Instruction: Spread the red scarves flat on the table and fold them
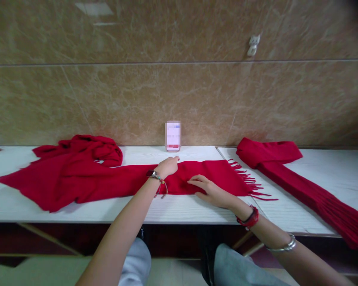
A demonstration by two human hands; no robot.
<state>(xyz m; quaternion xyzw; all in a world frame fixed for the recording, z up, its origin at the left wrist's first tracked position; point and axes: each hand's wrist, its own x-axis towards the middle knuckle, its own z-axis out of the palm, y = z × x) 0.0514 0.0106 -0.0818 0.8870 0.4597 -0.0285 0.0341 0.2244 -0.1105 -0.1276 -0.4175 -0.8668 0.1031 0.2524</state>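
Observation:
A red scarf (131, 178) lies lengthwise on the white table. Its left part is loosely heaped, and its fringed end (247, 180) points right. My left hand (167, 167) is at the scarf's far edge, fingers curled together on the cloth; the fingertips are partly hidden. Lower and to the right, my right hand (209, 190) rests over the near half of the scarf. Its fingers are stretched out with the thumb apart, and no cloth is gripped in it.
A second red scarf (298, 186), folded over at its far end, runs down the right side past the table's front edge. A phone (173, 136) stands upright against the tiled wall (122, 99). The white table (107, 212) has a seam right of the phone.

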